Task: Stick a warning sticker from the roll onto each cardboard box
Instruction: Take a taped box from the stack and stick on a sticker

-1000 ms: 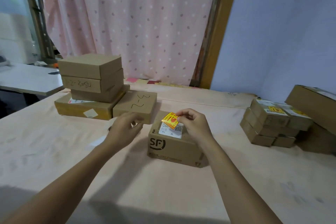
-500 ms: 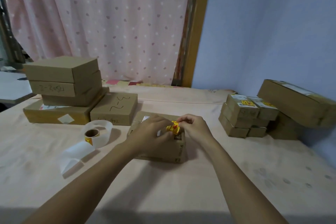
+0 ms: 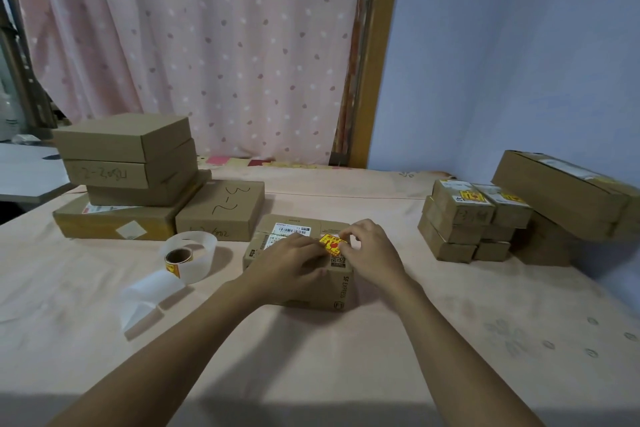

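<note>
Cardboard dominates the head view, which is the only one. The box being worked on (image 3: 304,291) sits mid-table, turned so that 1 corner points toward the person. "SF EXPRESS" is printed down its near-right face. Its top carries 1 white shipping label (image 3: 290,229) with a barcode and a small QR code, both too small to read.

The warning sticker (image 3: 331,243), yellow with a red mark, lies on the near-right part of that top. Its visible part runs left to right between the hands; its print is illegible. The left hand (image 3: 292,262) rests on the box top with fairly straight fingers touching the sticker's left edge, gripping nothing. The right hand (image 3: 374,253) pinches the sticker's right edge between thumb and forefinger.

The sticker roll (image 3: 180,258) stands on the table (image 3: 311,367) just left of the box. 1 strip of white backing paper (image 3: 147,295) trails from it toward the near edge.

Toward the far-left corner, 3 boxes are stacked on 1 flat box (image 3: 114,222). The second from the top reads "2-2" plus unclear marks. Beside them lies 1 box marked "3-2" (image 3: 221,210).

At the right edge stands a pile of small boxes (image 3: 464,218) whose count is unclear; 2 top ones show yellow stickers. 1 long box (image 3: 561,194) leans behind them. A pink dotted curtain (image 3: 207,45) hangs beyond the far edge.
</note>
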Demonstrator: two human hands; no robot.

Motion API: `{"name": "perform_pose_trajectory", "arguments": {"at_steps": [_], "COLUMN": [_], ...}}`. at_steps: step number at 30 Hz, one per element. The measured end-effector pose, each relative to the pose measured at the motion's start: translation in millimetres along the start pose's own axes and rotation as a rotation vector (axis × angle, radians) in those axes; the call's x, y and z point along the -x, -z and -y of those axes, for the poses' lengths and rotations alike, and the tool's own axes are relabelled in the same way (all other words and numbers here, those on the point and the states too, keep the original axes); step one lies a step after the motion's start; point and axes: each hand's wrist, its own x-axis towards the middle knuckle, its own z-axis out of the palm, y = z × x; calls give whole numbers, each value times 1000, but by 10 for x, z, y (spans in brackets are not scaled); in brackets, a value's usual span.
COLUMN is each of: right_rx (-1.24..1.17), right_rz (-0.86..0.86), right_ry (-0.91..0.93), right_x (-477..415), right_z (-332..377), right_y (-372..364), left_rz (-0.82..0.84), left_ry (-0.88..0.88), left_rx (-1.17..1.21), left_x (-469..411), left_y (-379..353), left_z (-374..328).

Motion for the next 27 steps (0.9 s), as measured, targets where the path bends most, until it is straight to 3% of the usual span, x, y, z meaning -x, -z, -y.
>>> {"name": "perform_pose_trajectory", "arguments": {"at_steps": [3, 5, 7, 10, 16, 21, 27], "right_rx": [-19, -12, -39, -165, -435, -552, -747], "right_rz": [13, 24, 32, 14, 108, 91, -164], "right_ry": [2, 14, -6, -95, -291, -281, -199], "right_x": [26, 45, 64, 125, 221, 308, 382], "right_z": [-64, -94, -120, -159, -199, -168, -139], "right_y": [-5, 1, 0, -4, -38, 62, 535], "left_rz": [6, -90, -218, -301, -282, -367, -434], "left_ry": [28, 61, 186, 506, 912, 930, 715], "left_rx": [25, 17, 21, 117, 704, 856, 1027], "left_x": [-5, 14, 51, 169, 286, 215, -43], "left_y": [-6, -3, 30, 73, 42, 28, 96], "left_z": [72, 158, 268, 461, 449, 335, -109]}}
